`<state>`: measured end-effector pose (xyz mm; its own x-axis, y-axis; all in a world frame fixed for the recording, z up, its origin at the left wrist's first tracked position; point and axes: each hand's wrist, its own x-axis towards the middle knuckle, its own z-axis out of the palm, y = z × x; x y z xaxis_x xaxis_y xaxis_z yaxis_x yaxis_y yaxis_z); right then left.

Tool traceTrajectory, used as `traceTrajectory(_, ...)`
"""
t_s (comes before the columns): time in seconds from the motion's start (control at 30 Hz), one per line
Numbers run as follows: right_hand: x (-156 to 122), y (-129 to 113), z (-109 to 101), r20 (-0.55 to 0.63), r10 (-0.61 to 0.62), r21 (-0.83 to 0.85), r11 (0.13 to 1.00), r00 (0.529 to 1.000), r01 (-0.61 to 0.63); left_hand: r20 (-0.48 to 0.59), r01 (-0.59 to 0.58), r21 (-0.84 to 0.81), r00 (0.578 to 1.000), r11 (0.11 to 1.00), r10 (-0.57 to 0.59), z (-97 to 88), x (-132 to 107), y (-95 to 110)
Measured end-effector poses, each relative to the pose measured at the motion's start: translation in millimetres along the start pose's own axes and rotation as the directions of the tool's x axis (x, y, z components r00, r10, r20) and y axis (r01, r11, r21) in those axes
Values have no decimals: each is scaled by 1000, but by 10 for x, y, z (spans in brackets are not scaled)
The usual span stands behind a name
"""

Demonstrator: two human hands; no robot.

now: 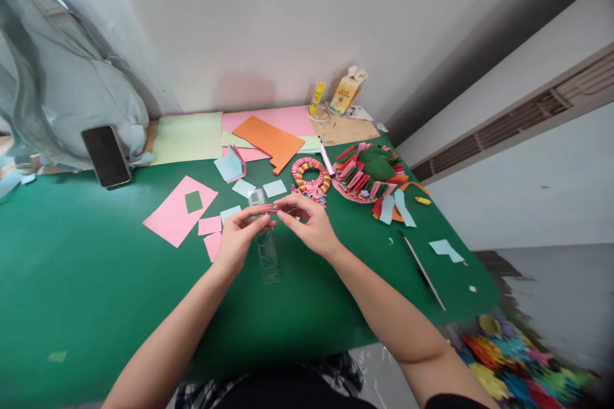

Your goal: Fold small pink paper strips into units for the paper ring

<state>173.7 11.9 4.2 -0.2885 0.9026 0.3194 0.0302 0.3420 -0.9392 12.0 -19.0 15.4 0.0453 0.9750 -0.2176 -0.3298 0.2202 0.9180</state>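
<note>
Paper-strewn green table [96,281], phone [106,156]

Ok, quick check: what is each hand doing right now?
Left hand: fingers pinched on a small strip of paper, over a clear ruler.
Right hand: pinching the same strip's other end.

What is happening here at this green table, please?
A person sits at a green table and pinches a small strip of paper between both hands, the left hand and the right hand, just above a clear ruler. Around the hands lie small pink and light blue paper pieces. Behind them are a ring of folded coloured paper, a pile of folded pieces, large paper sheets, a glue stick and a phone.
</note>
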Motion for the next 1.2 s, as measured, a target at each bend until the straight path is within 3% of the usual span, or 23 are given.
traceTrajectory(0.23, -2, -36, 15, 11, -23, 4, 1000, 1000, 23, 3, 29, 21, 1000, 999, -29, 31, -5, 10)
traceTrajectory(0.43, -15, 4, 17, 3, 53, 24, 998, 999, -53, -34, 20, 16, 999, 1000, -20, 45, 8, 4)
traceTrajectory(0.73, -11, 7, 25, -31, 125, 96, 988, 992, -122, 26, 18, 59, 999, 998, -19, 31, 5, -14)
traceTrajectory(1.2, -12, 48, 30, -27, 272, 276, 927, 962, -254, 16, -29, 112, 999, 993, 27, 21, 12, -26)
